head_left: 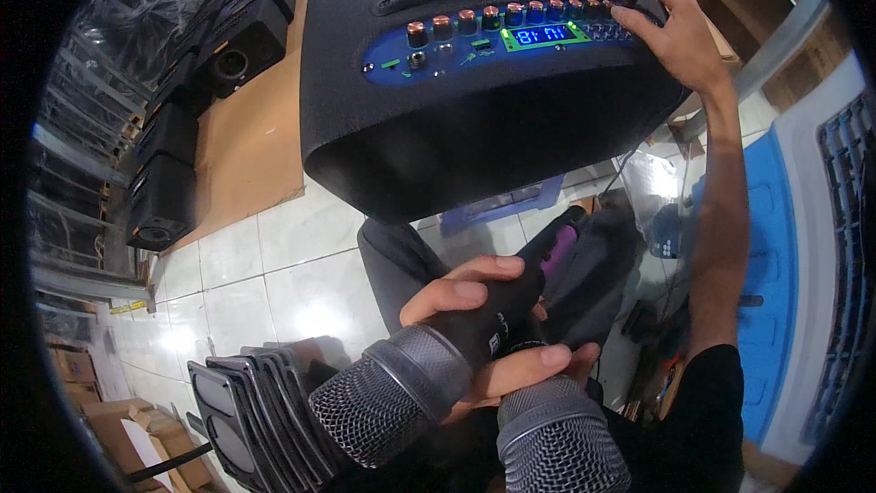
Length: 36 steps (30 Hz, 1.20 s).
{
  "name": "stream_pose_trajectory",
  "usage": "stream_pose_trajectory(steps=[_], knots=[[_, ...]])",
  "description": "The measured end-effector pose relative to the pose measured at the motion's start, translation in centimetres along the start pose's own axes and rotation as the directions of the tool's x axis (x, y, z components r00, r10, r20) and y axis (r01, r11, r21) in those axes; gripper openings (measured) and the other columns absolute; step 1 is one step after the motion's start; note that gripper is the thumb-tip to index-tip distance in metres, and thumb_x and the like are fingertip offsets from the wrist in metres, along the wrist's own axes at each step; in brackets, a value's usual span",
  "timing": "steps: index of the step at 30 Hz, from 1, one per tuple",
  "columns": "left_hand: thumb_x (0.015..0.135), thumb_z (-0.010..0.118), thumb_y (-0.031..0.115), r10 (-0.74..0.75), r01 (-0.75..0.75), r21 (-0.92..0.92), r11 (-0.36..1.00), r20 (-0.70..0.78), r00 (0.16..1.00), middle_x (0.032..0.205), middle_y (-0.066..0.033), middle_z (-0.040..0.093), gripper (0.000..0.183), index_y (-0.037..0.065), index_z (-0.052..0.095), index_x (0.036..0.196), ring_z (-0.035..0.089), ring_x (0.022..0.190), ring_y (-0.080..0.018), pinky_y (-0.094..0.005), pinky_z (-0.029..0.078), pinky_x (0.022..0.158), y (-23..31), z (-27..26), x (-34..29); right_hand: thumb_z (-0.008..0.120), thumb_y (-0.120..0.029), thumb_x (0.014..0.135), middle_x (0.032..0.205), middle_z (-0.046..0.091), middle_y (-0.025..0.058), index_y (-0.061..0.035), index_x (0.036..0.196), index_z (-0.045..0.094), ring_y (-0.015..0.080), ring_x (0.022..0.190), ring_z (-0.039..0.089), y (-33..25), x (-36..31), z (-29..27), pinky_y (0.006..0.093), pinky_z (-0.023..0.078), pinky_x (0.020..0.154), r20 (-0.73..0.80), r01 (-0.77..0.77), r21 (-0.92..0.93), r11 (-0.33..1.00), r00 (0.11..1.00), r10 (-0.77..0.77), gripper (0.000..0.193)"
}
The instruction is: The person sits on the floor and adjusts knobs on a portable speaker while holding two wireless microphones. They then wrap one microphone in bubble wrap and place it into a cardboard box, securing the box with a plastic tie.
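left hand (516, 372) across from me, fingers wrapped round two black microphones (392, 397), just below the black speaker's (493, 137) near edge, right hand's (680, 41) thumb and forefinger at its end knob (607, 5), whether pinching I can't tell, open tile floor (237, 256) leftward

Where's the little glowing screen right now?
In the head view, the glowing screen is upper right of centre, on the blue panel of the black speaker box, just below the copper knobs, left of the right hand.
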<state>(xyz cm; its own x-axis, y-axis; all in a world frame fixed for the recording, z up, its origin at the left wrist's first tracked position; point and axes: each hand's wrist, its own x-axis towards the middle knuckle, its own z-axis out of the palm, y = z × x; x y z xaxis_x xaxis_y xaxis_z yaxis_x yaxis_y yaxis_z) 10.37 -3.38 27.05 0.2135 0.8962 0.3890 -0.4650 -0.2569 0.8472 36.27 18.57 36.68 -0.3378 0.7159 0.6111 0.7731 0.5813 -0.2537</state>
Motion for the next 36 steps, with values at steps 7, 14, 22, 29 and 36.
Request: stream_pose_trajectory(steps=[7, 14, 22, 29, 36], knots=[[0.067, 0.079, -0.003, 0.055, -0.069, 0.126, 0.990, 0.109, 0.993, 0.139, -0.0210, 0.033, 0.091, 0.025, 0.028, 0.135, 0.059, 0.109, -0.0416, -0.0538, 0.055, 0.091, -0.3, -0.8, -0.2, 0.072, -0.010, 0.076, 0.122, 0.060, 0.0151, -0.0024, 0.095, 0.067, 0.0264, 0.117, 0.056, 0.4, 0.0, 0.4, 0.0359, 0.040, 0.101, -0.013, 0.040, 0.046, 0.998, 0.999, -0.039, 0.022], [0.067, 0.084, 0.000, 0.313, -0.066, 0.614, 0.786, -0.304, 0.900, 0.128, -0.0154, 0.041, 0.072, 0.012, 0.035, 0.118, 0.061, 0.108, -0.0306, -0.0356, 0.057, 0.083, -0.1, 6.2, -0.1, 0.065, -0.026, 0.087, 0.140, 0.052, 0.0082, -0.0140, 0.111, 0.069, 0.0285, 0.128, 0.049, 3.1, 0.5, 1.1, 0.0419, 0.037, 0.110, 0.046, 0.075, 0.052, 0.996, 0.996, -0.078, 0.027], [0.067, 0.089, 0.010, 0.389, -0.008, 0.656, 0.755, -0.438, 0.810, 0.116, -0.0144, 0.051, 0.056, 0.005, 0.051, 0.109, 0.066, 0.097, -0.0241, -0.0236, 0.055, 0.076, 0.2, 7.5, 0.6, 0.066, -0.028, 0.086, 0.139, 0.053, 0.0084, -0.0137, 0.110, 0.070, 0.0292, 0.126, 0.051, 3.6, 0.0, 1.5, 0.0418, 0.038, 0.108, -0.024, 0.134, -0.003, 0.991, 0.991, -0.134, 0.028], [0.066, 0.089, 0.009, 0.459, -0.113, 0.636, 0.764, -0.412, 0.787, 0.117, -0.0150, 0.050, 0.059, 0.005, 0.049, 0.110, 0.066, 0.096, -0.0250, -0.0244, 0.056, 0.075, -0.8, 7.2, 0.7, 0.068, -0.029, 0.085, 0.139, 0.053, 0.0085, -0.0138, 0.110, 0.069, 0.0295, 0.126, 0.051, 3.5, -0.1, 1.7, 0.0423, 0.040, 0.107, -0.017, 0.060, -0.011, 0.998, 0.998, -0.060, 0.029], [0.067, 0.088, 0.007, 0.357, -0.052, 0.554, 0.831, -0.460, 0.813, 0.118, -0.0165, 0.050, 0.057, 0.005, 0.050, 0.109, 0.067, 0.097, -0.0249, -0.0248, 0.056, 0.076, -0.3, 8.1, 0.5, 0.068, -0.029, 0.085, 0.139, 0.052, 0.0090, -0.0138, 0.110, 0.069, 0.0288, 0.127, 0.050, 3.3, 0.0, 1.6, 0.0422, 0.037, 0.109, -0.019, 0.071, 0.013, 0.997, 0.997, -0.071, 0.029]])
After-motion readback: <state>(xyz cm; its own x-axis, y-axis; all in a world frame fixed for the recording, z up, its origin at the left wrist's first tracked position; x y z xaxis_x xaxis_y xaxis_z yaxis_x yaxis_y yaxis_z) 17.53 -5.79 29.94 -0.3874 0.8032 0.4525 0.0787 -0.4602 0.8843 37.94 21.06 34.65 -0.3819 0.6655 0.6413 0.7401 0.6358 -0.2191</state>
